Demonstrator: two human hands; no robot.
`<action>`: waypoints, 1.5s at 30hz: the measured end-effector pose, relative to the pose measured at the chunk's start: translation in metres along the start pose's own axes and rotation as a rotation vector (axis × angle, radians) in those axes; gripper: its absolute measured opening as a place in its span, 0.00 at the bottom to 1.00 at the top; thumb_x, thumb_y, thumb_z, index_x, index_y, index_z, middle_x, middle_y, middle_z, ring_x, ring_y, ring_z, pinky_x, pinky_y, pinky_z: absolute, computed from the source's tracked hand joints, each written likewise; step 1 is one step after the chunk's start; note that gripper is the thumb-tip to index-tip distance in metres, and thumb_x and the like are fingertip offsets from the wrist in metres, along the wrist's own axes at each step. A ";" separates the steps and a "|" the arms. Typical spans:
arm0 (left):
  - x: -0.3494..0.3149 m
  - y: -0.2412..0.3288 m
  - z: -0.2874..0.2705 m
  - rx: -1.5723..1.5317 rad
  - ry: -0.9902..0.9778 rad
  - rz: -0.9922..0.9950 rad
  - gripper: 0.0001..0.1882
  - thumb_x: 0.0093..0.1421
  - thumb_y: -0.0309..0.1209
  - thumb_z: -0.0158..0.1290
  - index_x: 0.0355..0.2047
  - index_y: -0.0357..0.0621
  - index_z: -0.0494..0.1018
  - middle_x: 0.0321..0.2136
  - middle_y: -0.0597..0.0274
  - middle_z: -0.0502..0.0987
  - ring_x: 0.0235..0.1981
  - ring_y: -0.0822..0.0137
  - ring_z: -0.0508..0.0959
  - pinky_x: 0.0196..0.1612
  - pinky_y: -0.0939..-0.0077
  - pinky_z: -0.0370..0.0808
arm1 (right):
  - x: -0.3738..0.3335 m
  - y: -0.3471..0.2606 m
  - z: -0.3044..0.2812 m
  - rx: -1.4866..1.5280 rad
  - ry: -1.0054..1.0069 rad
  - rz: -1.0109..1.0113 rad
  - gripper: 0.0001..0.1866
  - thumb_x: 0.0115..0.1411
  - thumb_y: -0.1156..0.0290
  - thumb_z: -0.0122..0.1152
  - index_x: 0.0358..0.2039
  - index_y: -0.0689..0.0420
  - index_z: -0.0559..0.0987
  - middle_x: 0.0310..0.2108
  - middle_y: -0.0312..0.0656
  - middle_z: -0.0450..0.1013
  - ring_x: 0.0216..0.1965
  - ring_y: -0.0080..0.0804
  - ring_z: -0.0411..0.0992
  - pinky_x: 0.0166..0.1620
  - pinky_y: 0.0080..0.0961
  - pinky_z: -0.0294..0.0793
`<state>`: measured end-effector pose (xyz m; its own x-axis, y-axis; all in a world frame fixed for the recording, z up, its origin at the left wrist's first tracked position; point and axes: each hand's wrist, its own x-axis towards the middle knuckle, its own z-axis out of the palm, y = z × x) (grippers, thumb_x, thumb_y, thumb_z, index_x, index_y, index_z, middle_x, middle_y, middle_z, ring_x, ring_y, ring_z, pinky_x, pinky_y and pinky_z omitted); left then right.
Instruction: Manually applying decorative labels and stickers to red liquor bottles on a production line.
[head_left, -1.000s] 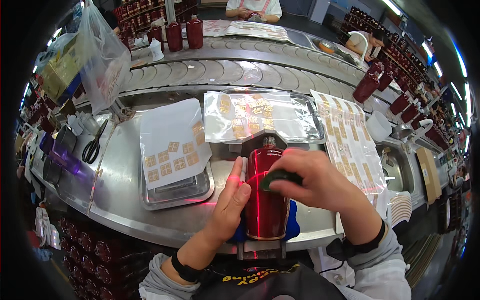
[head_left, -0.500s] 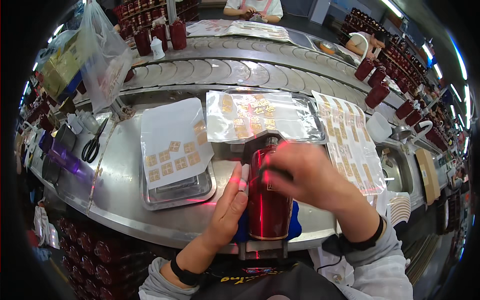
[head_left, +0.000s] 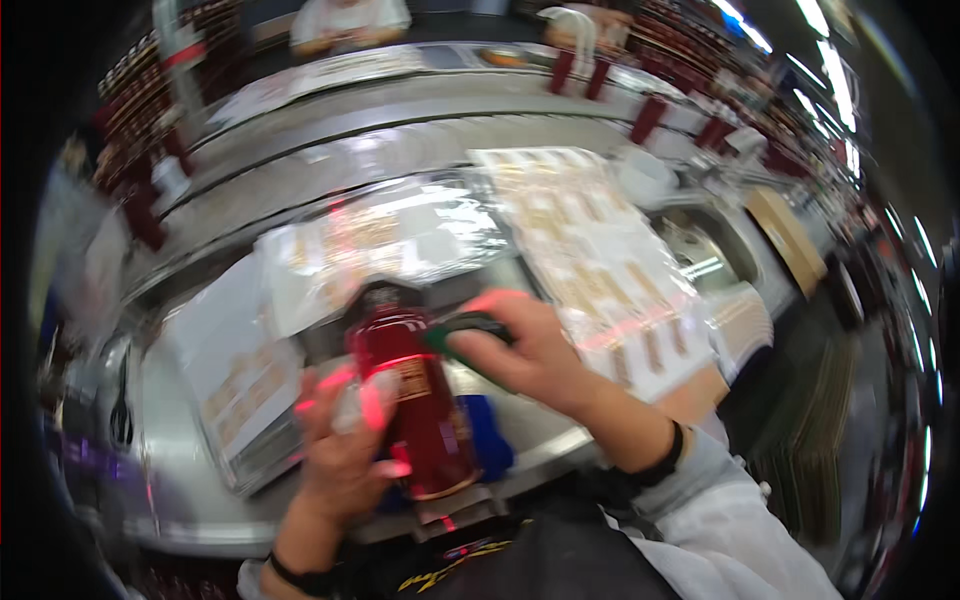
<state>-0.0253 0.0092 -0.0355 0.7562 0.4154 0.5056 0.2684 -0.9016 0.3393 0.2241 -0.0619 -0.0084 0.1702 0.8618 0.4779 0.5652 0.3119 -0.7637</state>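
A dark red glass bottle (head_left: 428, 437) with a gold label (head_left: 411, 380) rests tilted in a dark holder (head_left: 385, 292), whose bracket shows around the bottle's neck. My left hand (head_left: 345, 450) grips the bottle's left side, something white covering a fingertip. Beside the bottle's upper right, my right hand (head_left: 530, 350) is closed around a dark scraper-like tool (head_left: 480, 325) with a green edge; motion blur hides its exact shape. Blue padding (head_left: 487, 438) shows under the bottle. Red laser lines cross the bottle and both hands.
Sheets of gold stickers lie left (head_left: 235, 350), behind (head_left: 365, 235) and right (head_left: 590, 260) of the bottle, some on metal trays. A sink (head_left: 695, 240) and cardboard box (head_left: 785, 240) are at right. Beyond runs a conveyor (head_left: 400, 140), with a person (head_left: 350, 25) across it.
The view has swung right, so the bench appears shifted left. My right hand has moved off the bottle's front to its right side. My left fingers now press on the bottle.
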 end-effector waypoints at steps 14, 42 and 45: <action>0.030 -0.012 0.024 -0.151 0.289 -0.180 0.35 0.70 0.52 0.33 0.62 0.31 0.60 0.59 0.48 0.67 0.64 0.54 0.62 0.66 0.59 0.55 | 0.023 -0.021 -0.002 -0.153 -0.034 -0.098 0.11 0.52 0.64 0.63 0.30 0.58 0.76 0.26 0.47 0.72 0.28 0.46 0.73 0.34 0.38 0.70; 0.058 0.002 0.007 -1.385 0.117 -0.741 0.13 0.60 0.39 0.59 0.33 0.41 0.76 0.27 0.67 0.78 0.28 0.79 0.75 0.32 0.82 0.72 | -0.017 -0.059 -0.040 -0.095 -0.160 -0.337 0.16 0.40 0.77 0.67 0.33 0.62 0.78 0.26 0.46 0.68 0.28 0.37 0.66 0.34 0.28 0.65; 0.023 0.034 -0.024 -1.308 0.378 -0.633 0.12 0.61 0.36 0.58 0.35 0.39 0.75 0.28 0.67 0.78 0.30 0.80 0.75 0.33 0.84 0.71 | -0.023 -0.057 -0.055 0.104 -0.163 -0.345 0.16 0.52 0.69 0.59 0.38 0.67 0.76 0.36 0.52 0.72 0.38 0.40 0.70 0.45 0.33 0.69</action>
<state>-0.0127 -0.0088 0.0065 0.4725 0.8747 0.1083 -0.3793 0.0909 0.9208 0.2327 -0.1214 0.0485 -0.1503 0.7489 0.6454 0.4806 0.6258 -0.6143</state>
